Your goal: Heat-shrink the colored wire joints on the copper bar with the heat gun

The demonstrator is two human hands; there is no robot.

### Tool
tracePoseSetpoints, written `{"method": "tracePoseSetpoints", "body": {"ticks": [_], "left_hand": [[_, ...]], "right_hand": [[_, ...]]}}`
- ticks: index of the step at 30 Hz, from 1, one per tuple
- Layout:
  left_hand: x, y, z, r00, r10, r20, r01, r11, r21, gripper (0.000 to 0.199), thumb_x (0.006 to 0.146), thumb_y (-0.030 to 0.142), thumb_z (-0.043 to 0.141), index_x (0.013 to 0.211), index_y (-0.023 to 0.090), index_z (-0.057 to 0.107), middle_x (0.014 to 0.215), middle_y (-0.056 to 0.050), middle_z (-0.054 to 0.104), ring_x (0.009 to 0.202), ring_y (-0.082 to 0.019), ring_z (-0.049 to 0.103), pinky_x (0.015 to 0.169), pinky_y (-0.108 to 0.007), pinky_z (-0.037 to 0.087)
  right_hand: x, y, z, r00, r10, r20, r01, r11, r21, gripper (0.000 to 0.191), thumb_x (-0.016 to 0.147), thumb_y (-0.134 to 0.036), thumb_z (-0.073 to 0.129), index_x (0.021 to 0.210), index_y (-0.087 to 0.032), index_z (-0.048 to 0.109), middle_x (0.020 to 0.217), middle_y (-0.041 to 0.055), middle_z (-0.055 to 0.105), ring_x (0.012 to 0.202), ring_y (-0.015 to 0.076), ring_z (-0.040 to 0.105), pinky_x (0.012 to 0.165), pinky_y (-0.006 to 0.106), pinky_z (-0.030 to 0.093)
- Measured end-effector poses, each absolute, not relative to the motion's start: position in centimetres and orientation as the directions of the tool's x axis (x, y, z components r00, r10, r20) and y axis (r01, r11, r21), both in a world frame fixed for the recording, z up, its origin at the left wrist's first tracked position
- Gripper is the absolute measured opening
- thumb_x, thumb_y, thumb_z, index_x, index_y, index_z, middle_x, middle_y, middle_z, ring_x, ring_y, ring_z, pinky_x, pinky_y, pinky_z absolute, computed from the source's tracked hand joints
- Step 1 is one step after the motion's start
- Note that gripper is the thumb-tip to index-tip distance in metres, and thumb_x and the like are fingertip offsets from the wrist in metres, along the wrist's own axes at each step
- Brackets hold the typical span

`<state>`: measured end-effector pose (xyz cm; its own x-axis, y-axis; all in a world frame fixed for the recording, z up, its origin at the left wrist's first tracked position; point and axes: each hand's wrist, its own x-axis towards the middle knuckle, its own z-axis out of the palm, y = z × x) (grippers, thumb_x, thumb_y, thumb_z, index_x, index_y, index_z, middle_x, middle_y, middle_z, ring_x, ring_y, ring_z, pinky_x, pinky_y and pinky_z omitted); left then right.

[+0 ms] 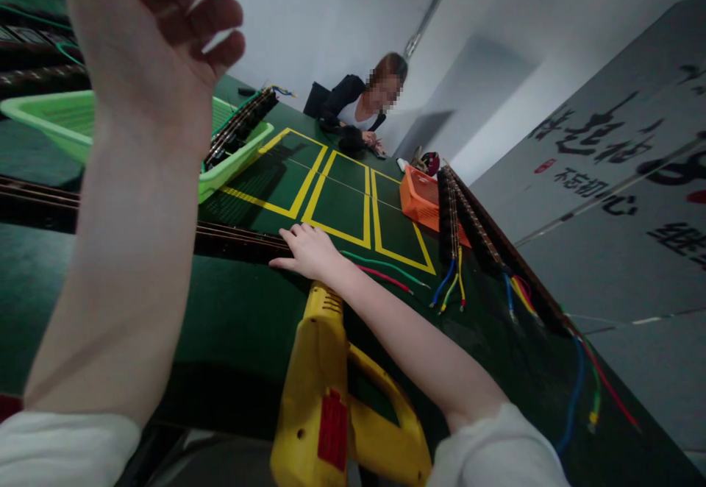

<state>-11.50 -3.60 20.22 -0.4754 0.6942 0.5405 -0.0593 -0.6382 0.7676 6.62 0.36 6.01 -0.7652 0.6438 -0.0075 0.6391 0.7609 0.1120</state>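
Note:
My left hand (176, 16) is raised close to the camera at the upper left. Its fingers are bent with gaps between them, nothing shows in them, and the frame's top edge cuts part of the hand off. On the table, my right hand (312, 251) grips the end of a long dark strip (237, 243) with copper-coloured lines, fingers on the far side and thumb on the near side. A green wire (380, 260) and a red wire (386, 279) emerge beyond that hand. Below my right wrist stands a yellow heat gun (314, 369), its top end close to the wrist.
A light green basket (237, 167) holding dark wired parts stands at the left. Yellow tape rectangles (336, 196) mark the green table. An orange basket (422, 196) and dark strips with coloured wires (449, 215) lie at the right. Another person (358, 112) sits at the far end.

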Motion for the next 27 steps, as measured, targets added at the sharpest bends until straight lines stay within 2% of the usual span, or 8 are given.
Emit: {"method": "tracePoseSetpoints", "body": {"ticks": [3,5,8,13,16,19,25,27], "left_hand": [[-10.5,-4.3,20.3,-0.46,0.67,0.582,-0.028,-0.667,0.745,0.051,0.093,0.035,0.02,0.12,0.015,0.059,0.092,0.01,0.061,0.116,-0.025,0.043,0.076,-0.025,0.04],[-10.4,-4.6,20.2,-0.439,0.697,0.567,-0.077,-0.658,0.749,0.047,0.092,0.034,0.026,0.118,0.016,0.061,0.09,0.01,0.061,0.115,-0.024,0.046,0.076,-0.024,0.042],[-10.6,-4.8,20.2,-0.421,0.72,0.552,-0.087,-0.637,0.766,0.046,0.092,0.032,0.026,0.118,0.018,0.061,0.093,0.01,0.062,0.117,-0.024,0.045,0.075,-0.023,0.042],[-11.9,-4.9,20.5,-0.506,0.684,0.525,-0.088,-0.647,0.758,0.05,0.093,0.03,0.019,0.122,0.018,0.058,0.094,0.009,0.06,0.117,-0.023,0.046,0.075,-0.023,0.04],[-12.6,-4.9,20.6,-0.567,0.662,0.491,-0.145,-0.667,0.731,0.048,0.093,0.029,0.022,0.119,0.015,0.059,0.09,0.007,0.059,0.115,-0.022,0.05,0.075,-0.022,0.041],[-13.1,-4.8,20.4,-0.609,0.647,0.46,-0.189,-0.681,0.708,0.047,0.093,0.027,0.023,0.116,0.012,0.061,0.087,0.005,0.059,0.112,-0.021,0.053,0.075,-0.021,0.043],[-14.0,-4.9,20.4,-0.646,0.624,0.44,-0.237,-0.712,0.661,0.047,0.095,0.024,0.021,0.119,0.006,0.057,0.082,0.003,0.056,0.113,-0.019,0.052,0.076,-0.019,0.041],[-13.9,-4.8,20.4,-0.647,0.62,0.443,-0.231,-0.713,0.662,0.048,0.096,0.024,0.018,0.12,0.006,0.056,0.083,0.003,0.055,0.114,-0.02,0.052,0.076,-0.02,0.041]], "right_hand": [[6.3,2.1,5.8,-0.787,0.611,-0.084,0.599,0.79,0.134,0.051,0.085,-0.058,0.052,0.107,-0.013,0.056,0.105,0.0079,0.058,0.094,0.0175,0.057,0.08,0.035,0.047],[6.7,2.8,6.3,-0.799,0.589,-0.117,0.572,0.806,0.152,0.049,0.086,-0.057,0.051,0.105,-0.013,0.056,0.1,0.0064,0.059,0.089,0.0159,0.058,0.077,0.034,0.049],[7.8,3.3,7.6,-0.804,0.582,-0.122,0.551,0.806,0.214,0.048,0.087,-0.055,0.05,0.111,-0.013,0.054,0.104,0.007,0.059,0.087,0.015,0.058,0.074,0.032,0.05],[11.5,4.2,12.0,-0.788,0.615,-0.03,0.554,0.729,0.401,0.047,0.09,-0.046,0.05,0.124,-0.012,0.047,0.113,0.0107,0.054,0.094,0.0179,0.058,0.079,0.035,0.049],[14.9,4.6,15.6,-0.799,0.601,-0.02,0.512,0.698,0.501,0.057,0.09,-0.045,0.051,0.133,-0.009,0.041,0.117,0.0161,0.053,0.106,0.0237,0.054,0.085,0.037,0.045],[19.2,4.4,18.9,-0.805,0.592,-0.047,0.465,0.678,0.57,0.067,0.09,-0.054,0.043,0.136,-0.006,0.038,0.118,0.0195,0.053,0.11,0.0247,0.052,0.087,0.039,0.042],[29.0,1.0,23.8,-0.764,0.644,-0.052,0.477,0.616,0.627,0.096,0.08,-0.076,0.011,0.124,-0.002,0.053,0.099,0.0216,0.062,0.09,0.0194,0.062,0.071,0.036,0.045],[32.0,-0.9,25.3,-0.747,0.664,-0.025,0.502,0.589,0.633,0.096,0.078,-0.077,0.014,0.119,-0.002,0.059,0.09,0.0205,0.064,0.084,0.0178,0.064,0.067,0.035,0.043]]}}
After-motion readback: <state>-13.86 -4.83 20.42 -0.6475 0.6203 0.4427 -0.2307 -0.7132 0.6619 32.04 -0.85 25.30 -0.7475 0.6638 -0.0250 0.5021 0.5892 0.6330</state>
